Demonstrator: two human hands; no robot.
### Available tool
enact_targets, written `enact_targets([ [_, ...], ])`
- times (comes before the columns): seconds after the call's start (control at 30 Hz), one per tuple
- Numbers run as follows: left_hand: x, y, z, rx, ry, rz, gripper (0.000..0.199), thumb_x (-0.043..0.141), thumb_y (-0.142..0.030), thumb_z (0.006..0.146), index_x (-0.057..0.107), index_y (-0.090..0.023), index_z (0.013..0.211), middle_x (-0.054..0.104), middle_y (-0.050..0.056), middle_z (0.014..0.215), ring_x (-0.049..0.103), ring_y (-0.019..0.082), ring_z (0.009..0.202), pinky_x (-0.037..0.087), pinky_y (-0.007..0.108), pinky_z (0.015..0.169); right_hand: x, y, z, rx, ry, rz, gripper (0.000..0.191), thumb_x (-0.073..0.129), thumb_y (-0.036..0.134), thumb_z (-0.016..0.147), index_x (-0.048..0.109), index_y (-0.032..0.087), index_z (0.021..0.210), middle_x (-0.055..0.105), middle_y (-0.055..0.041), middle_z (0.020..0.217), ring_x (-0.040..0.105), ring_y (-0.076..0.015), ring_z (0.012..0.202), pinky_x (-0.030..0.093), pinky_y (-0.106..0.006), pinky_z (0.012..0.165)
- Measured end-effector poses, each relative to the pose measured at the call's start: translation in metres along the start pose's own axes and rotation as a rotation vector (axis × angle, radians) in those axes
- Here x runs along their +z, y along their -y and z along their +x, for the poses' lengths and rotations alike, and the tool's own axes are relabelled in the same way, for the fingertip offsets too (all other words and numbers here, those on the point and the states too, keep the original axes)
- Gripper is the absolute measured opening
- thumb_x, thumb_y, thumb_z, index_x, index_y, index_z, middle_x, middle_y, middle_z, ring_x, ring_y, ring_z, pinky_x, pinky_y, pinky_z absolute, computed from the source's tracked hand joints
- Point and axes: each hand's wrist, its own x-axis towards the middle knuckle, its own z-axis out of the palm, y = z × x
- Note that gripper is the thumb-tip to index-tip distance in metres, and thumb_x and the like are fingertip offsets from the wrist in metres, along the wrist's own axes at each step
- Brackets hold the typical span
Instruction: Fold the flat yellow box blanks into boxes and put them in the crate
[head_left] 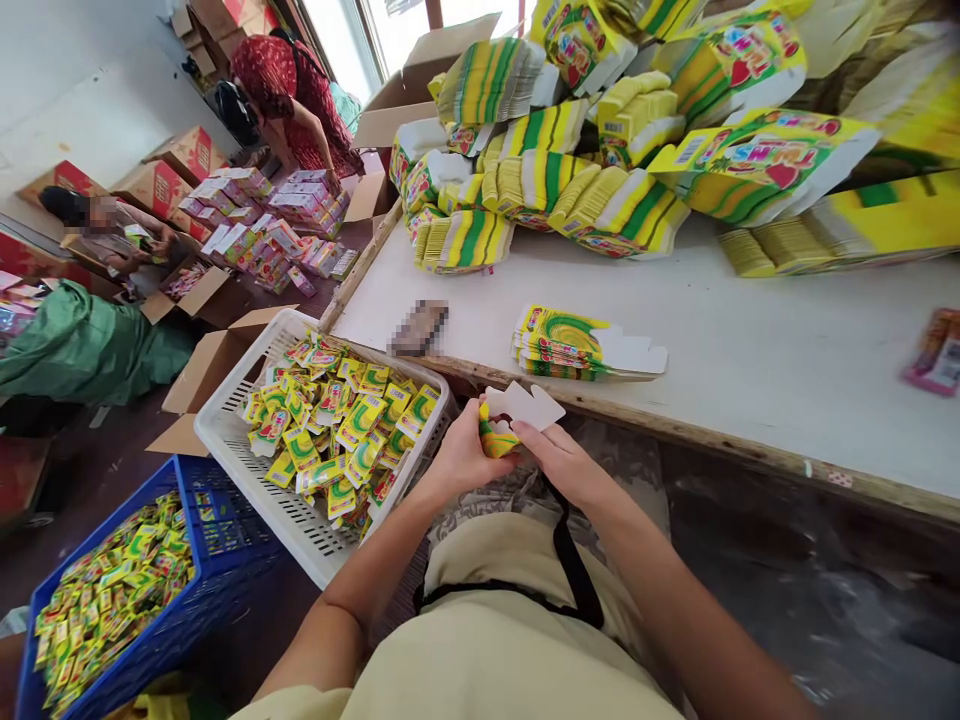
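Between my hands, in front of the table edge, is a small yellow-green carton (497, 434) with its white flaps raised. My left hand (466, 452) wraps round the carton's left side. The fingers of my right hand (559, 455) grip its right side near the flaps. Just beyond, a short stack of flat cartons (562, 340) lies on the table with white flaps pointing right. Left of my hands, a white plastic basket (315, 567) holds many small yellow packs (360, 420). The inside of the held carton is mostly hidden.
Bundles of flat yellow cartons (525, 190) pile up at the back of the white table (720, 340). A blurred dark item (420, 328) lies near its edge. A blue crate (187, 520) of packs stands lower left. Two people work among pink boxes (255, 235) beyond.
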Motion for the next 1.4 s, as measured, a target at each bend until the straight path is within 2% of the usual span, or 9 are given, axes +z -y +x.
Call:
enact_targets([
  [0.17, 0.004, 0.002, -0.002, 0.021, -0.046, 0.008, 0.054, 0.075, -0.025, 0.068, 0.044, -0.02, 0.112, 0.059, 0.004, 0.105, 0.06, 0.021, 0.096, 0.049, 0.034, 0.085, 0.004, 0.004, 0.001, -0.017, 0.015, -0.012, 0.058, 0.057, 0.064, 0.085, 0.065, 0.025, 0.127, 0.063, -0.0062, 0.136, 0.054, -0.0302, 0.129, 0.037, -0.045, 0.114],
  [0.3, 0.008, 0.002, 0.0, 0.037, -0.065, 0.004, 0.049, 0.073, -0.025, 0.069, 0.043, -0.021, 0.107, 0.057, 0.002, 0.1, 0.058, 0.019, 0.089, 0.049, 0.032, 0.079, 0.003, 0.005, 0.003, -0.019, 0.043, -0.056, 0.062, 0.056, 0.067, 0.084, 0.066, 0.023, 0.126, 0.066, -0.0067, 0.131, 0.055, -0.0304, 0.128, 0.037, -0.045, 0.115],
  [0.47, 0.012, 0.0, 0.004, 0.025, -0.104, 0.123, 0.045, 0.07, -0.02, 0.066, 0.042, -0.021, 0.101, 0.055, 0.001, 0.094, 0.057, 0.019, 0.085, 0.047, 0.031, 0.074, 0.0, 0.003, 0.004, -0.015, 0.024, -0.067, 0.059, 0.057, 0.067, 0.083, 0.069, 0.023, 0.121, 0.066, -0.0067, 0.131, 0.055, -0.0294, 0.129, 0.037, -0.043, 0.115],
  [0.67, 0.016, 0.006, 0.004, -0.001, -0.127, 0.235, 0.053, 0.068, -0.016, 0.066, 0.038, -0.021, 0.11, 0.055, 0.005, 0.104, 0.06, 0.024, 0.097, 0.05, 0.037, 0.083, 0.003, -0.009, 0.011, 0.019, -0.063, -0.021, 0.063, 0.058, 0.069, 0.081, 0.07, 0.021, 0.119, 0.07, -0.0077, 0.124, 0.062, -0.0319, 0.119, 0.045, -0.047, 0.108],
  [0.83, 0.015, 0.013, -0.001, 0.163, -0.118, 0.279, 0.073, 0.066, -0.016, 0.071, 0.026, -0.021, 0.131, 0.046, 0.013, 0.128, 0.053, 0.027, 0.118, 0.046, 0.043, 0.099, 0.0, -0.014, 0.014, -0.055, -0.154, -0.069, 0.057, 0.056, 0.061, 0.087, 0.063, 0.023, 0.129, 0.064, -0.006, 0.134, 0.059, -0.0292, 0.124, 0.044, -0.044, 0.109],
  [0.97, 0.015, 0.018, -0.005, 0.159, -0.103, 0.304, 0.075, 0.066, -0.02, 0.071, 0.021, -0.022, 0.13, 0.047, 0.012, 0.125, 0.058, 0.025, 0.105, 0.05, 0.041, 0.088, 0.001, -0.008, 0.006, -0.18, -0.052, -0.237, 0.059, 0.044, 0.054, 0.096, 0.045, 0.023, 0.146, 0.056, -0.0088, 0.143, 0.054, -0.0259, 0.13, 0.041, -0.043, 0.112],
  [1.1, 0.015, 0.021, -0.007, 0.182, -0.052, 0.242, 0.069, 0.065, -0.022, 0.07, 0.02, -0.023, 0.123, 0.049, 0.007, 0.11, 0.059, 0.02, 0.085, 0.051, 0.035, 0.074, 0.004, 0.0, -0.002, -0.353, 0.09, -0.508, 0.07, 0.059, 0.042, 0.091, 0.031, 0.024, 0.153, 0.039, -0.01, 0.155, 0.04, -0.0263, 0.141, 0.032, -0.044, 0.118],
  [1.27, 0.012, 0.02, -0.006, 0.167, -0.036, 0.22, 0.065, 0.065, -0.023, 0.069, 0.027, -0.022, 0.121, 0.048, 0.003, 0.101, 0.058, 0.019, 0.081, 0.051, 0.034, 0.07, 0.003, -0.005, -0.003, -0.387, 0.066, -0.616, 0.062, 0.049, 0.031, 0.096, 0.028, 0.024, 0.154, 0.043, -0.0119, 0.153, 0.044, -0.0249, 0.139, 0.039, -0.044, 0.114],
  [1.4, 0.012, 0.024, -0.001, 0.189, 0.022, 0.363, 0.035, 0.064, -0.019, 0.067, 0.044, -0.022, 0.096, 0.047, 0.004, 0.093, 0.057, 0.024, 0.089, 0.052, 0.038, 0.078, 0.005, -0.011, -0.003, -0.438, 0.071, -0.655, 0.06, 0.049, 0.027, 0.095, 0.032, 0.026, 0.153, 0.04, -0.0098, 0.155, 0.04, -0.0247, 0.142, 0.039, -0.045, 0.115],
])
